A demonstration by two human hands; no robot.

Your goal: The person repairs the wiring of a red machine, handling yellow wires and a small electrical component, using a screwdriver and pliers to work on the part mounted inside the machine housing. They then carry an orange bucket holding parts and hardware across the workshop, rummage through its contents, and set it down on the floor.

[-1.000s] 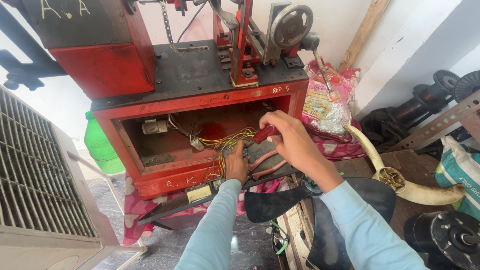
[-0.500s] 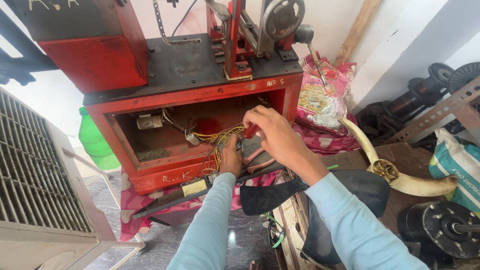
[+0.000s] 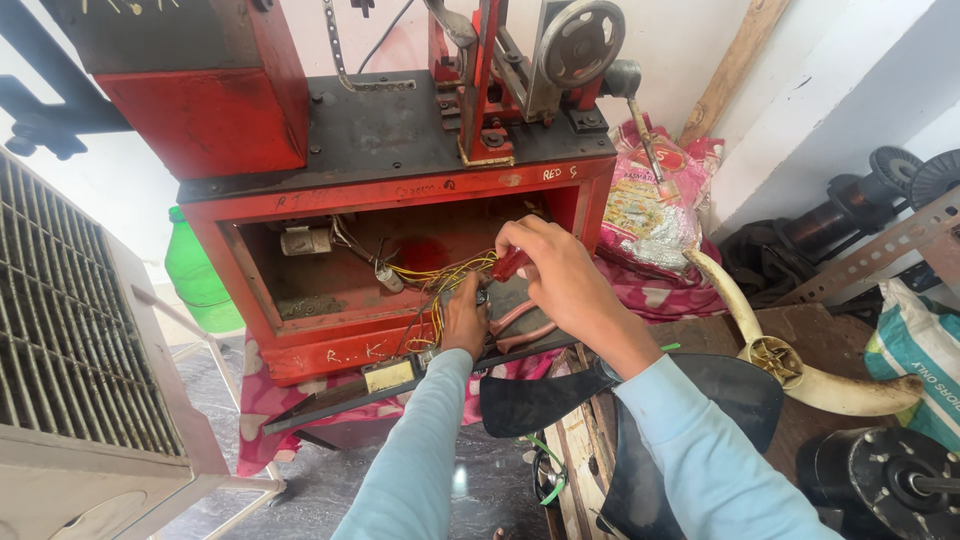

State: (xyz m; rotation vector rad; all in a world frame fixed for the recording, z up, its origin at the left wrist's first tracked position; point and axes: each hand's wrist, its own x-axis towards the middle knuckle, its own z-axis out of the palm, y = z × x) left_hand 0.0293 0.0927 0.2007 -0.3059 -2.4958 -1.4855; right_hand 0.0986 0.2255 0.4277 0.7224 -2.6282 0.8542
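We looked down at our two hands by the open front of the red machine (image 3: 250, 110). Our right hand (image 3: 560, 275) was shut around a small red tool (image 3: 508, 264). The tool stuck out to the left of our fingers, and its tip pointed at the yellow wires (image 3: 450, 272). Its long side ran from our hand toward the wires, low and a bit down. The wires hung out of the hole in the machine, just beside the tool's tip. We could not tell if the tip touched them.

Our left hand (image 3: 465, 318) was below the wires, at the bottom edge of the hole. Its fingers were curled on the wires and a small dark part there. We could not see just what they held. This hand was nearer the wires than the right one.

Pink-handled pliers (image 3: 520, 325) lay between our hands, under our right wrist. A green bottle (image 3: 195, 275) stood left of the machine, and a white fan blade (image 3: 800, 365) lay far right.
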